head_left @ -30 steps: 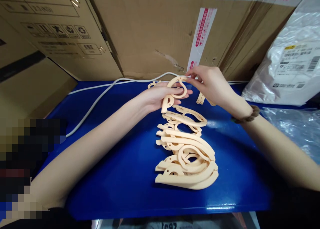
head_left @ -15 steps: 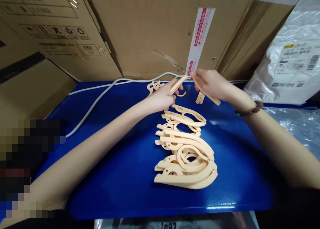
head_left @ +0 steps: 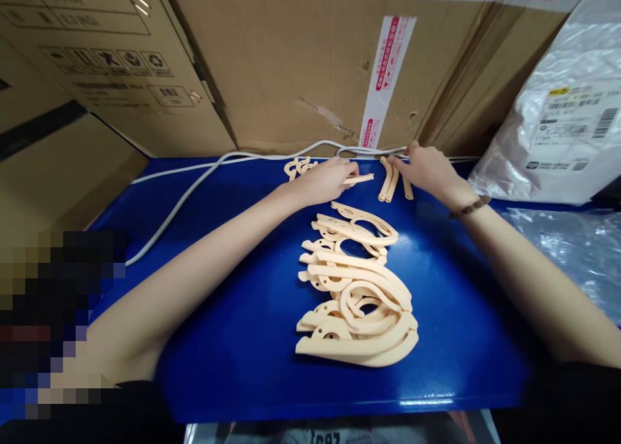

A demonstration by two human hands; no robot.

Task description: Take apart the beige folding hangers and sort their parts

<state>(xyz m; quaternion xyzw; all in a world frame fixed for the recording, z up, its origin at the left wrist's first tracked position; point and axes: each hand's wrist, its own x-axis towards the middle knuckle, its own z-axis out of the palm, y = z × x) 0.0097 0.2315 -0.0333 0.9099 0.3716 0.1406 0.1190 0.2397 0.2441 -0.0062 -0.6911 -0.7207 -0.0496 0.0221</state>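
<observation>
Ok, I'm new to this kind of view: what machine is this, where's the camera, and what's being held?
No machine here, just a person's bare left hand and right hand, filmed from the head, looking forward and down. On the blue tabletop, beige hanger-like pieces lie in an overlapping row. The left hand holds a short beige piece. The right hand is at some slim curved strips; whether its fingers grip one is unclear. Cardboard boxes stand behind.

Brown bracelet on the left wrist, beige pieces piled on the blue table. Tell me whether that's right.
Not quite: the head view shows the brown bracelet on the right wrist, not the left. The rest stands: beige pieces are piled on the blue table.
</observation>
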